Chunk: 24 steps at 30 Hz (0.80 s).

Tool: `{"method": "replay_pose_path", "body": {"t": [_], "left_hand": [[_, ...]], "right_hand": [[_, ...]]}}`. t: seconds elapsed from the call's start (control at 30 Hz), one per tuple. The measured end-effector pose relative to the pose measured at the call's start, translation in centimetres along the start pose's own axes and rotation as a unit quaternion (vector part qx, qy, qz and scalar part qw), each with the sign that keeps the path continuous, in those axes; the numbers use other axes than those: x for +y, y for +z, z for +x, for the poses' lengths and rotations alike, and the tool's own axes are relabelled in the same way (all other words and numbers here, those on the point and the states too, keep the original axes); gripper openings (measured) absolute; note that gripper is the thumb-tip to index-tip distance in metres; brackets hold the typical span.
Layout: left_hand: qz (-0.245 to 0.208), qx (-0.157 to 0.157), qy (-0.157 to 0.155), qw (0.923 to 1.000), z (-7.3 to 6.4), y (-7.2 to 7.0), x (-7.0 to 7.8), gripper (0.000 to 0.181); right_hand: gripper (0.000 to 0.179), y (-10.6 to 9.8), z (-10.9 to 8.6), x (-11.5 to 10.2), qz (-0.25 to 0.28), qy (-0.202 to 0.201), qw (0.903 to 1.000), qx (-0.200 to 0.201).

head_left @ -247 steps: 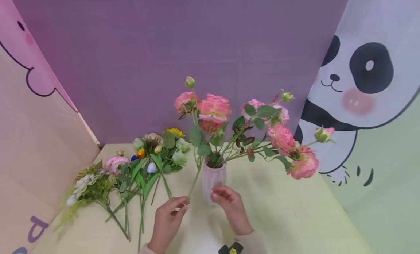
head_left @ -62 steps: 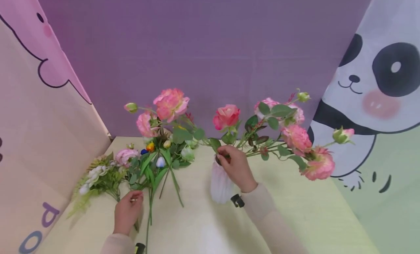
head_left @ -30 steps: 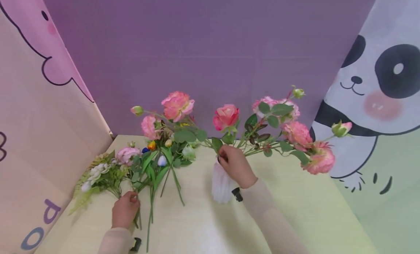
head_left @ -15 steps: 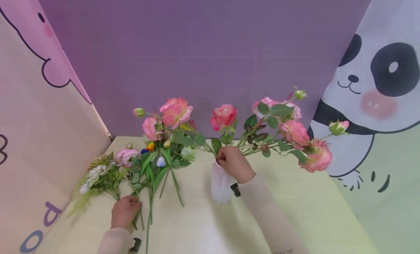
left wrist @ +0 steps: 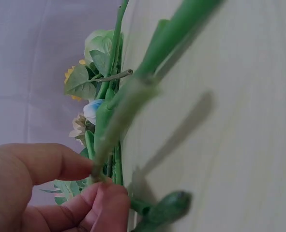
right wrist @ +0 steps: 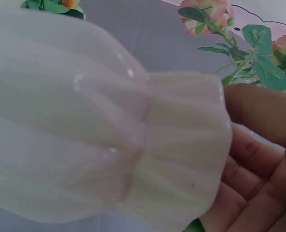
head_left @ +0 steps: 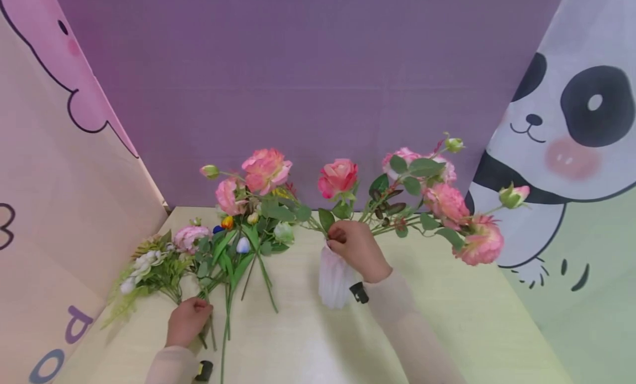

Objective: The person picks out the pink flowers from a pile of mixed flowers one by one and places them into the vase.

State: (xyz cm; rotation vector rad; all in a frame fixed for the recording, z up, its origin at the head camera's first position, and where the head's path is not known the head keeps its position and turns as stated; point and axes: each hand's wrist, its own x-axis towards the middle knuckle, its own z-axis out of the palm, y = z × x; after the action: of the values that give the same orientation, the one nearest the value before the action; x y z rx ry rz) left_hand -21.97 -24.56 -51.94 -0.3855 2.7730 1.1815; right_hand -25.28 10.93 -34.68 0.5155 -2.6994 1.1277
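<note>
A pale pink fluted vase [head_left: 334,282] with a ruffled rim stands on the table, holding sprays of artificial pink roses [head_left: 338,177]. One rose spray [head_left: 266,170] leans out to the left, another [head_left: 447,204] to the right. My right hand [head_left: 360,249] curls its fingers round the stems at the vase mouth; in the right wrist view its fingers [right wrist: 254,159] lie right at the rim and the stems are mostly hidden. At the left, my left hand [head_left: 187,320] pinches a green stem [left wrist: 118,123] between thumb and finger, among the flowers lying there.
Artificial flowers lie in a heap on the left of the table: a pink bloom [head_left: 190,238], white flowers [head_left: 144,265], a blue-white tulip [head_left: 243,245] and greenery. Several long stems [head_left: 226,329] point toward the front edge. A purple backdrop [head_left: 308,91] stands behind.
Since the oldest frame, the rose spray from my left hand has gone into the vase, leaning left. My right hand has risen to the vase mouth; my left has moved to the flowers lying left.
</note>
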Motion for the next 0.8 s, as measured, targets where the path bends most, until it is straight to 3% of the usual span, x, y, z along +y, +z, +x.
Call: {"method": "replay_pose_path", "body": {"t": [0.1, 0.17, 0.33, 0.53, 0.63, 0.8], "left_hand": [[-0.055, -0.003, -0.004, 0.9984, -0.2, 0.2, 0.0, 0.029], [-0.116, -0.013, -0.013, 0.9931, -0.2, 0.4, -0.1, 0.03], [-0.25, -0.047, -0.049, 0.9658, -0.1, 0.9, -0.2, 0.037], [-0.28, -0.053, -0.049, 0.9573, -0.2, 1.3, -0.2, 0.047], [-0.293, -0.047, -0.043, 0.9539, -0.3, 1.4, 0.0, 0.048], [-0.325, -0.04, -0.041, 0.9438, -0.5, 1.7, 0.4, 0.046]], "right_hand": [[0.013, -0.1, -0.4, 0.2, 0.012, -0.018, 0.9996, 0.017], [0.014, -0.1, -0.8, 0.4, 0.017, -0.029, 0.9986, 0.041], [0.016, -0.1, -2.1, 1.1, 0.052, -0.084, 0.9894, 0.106], [0.022, 0.0, -3.3, 1.7, 0.113, -0.169, 0.9647, 0.167], [0.021, 0.3, -4.0, 2.2, 0.132, -0.176, 0.955, 0.199], [0.014, 0.7, -5.2, 3.6, 0.164, -0.154, 0.9475, 0.227]]}}
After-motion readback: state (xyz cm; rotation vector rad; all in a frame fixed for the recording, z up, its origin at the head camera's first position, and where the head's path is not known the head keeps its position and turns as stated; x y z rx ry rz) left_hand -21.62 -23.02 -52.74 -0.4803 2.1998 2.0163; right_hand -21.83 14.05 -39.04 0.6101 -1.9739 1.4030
